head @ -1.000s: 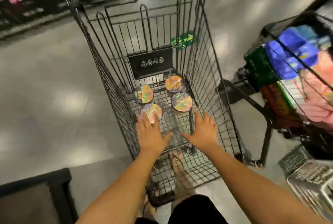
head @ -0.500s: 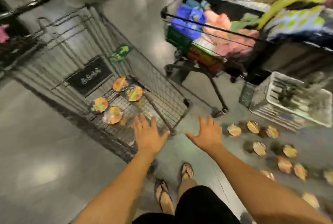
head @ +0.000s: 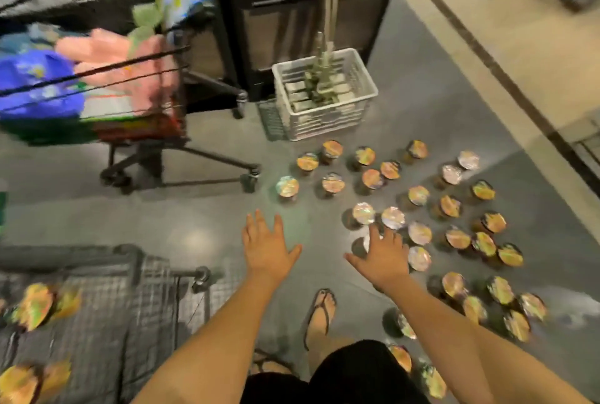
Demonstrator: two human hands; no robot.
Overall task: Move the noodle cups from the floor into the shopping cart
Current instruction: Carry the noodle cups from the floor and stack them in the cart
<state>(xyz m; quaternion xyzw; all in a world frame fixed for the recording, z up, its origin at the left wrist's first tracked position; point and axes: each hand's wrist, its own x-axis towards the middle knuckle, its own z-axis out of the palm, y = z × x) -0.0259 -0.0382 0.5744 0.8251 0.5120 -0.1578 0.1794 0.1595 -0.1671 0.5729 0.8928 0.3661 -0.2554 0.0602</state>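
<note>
Several noodle cups (head: 418, 232) with shiny foil lids stand spread over the grey floor on the right. The black wire shopping cart (head: 136, 293) fills the lower left, with blurred cups (head: 35, 306) lying inside it. My left hand (head: 266, 249) hovers over bare floor, fingers spread and straight, holding nothing. My right hand (head: 381, 257) reaches out with straight fingers over the nearest cups, partly covering one of them; it holds nothing.
A second cart (head: 130, 131) full of pink, blue and green goods stands at the upper left. A white plastic crate (head: 324, 101) sits by a black cabinet (head: 292, 14). My feet in sandals (head: 319, 312) are below. A beige floor strip runs along the right.
The view has swung right, from the cart's inside to the cups on the floor. Both hands left the cart and now reach toward the floor cups, still holding nothing.
</note>
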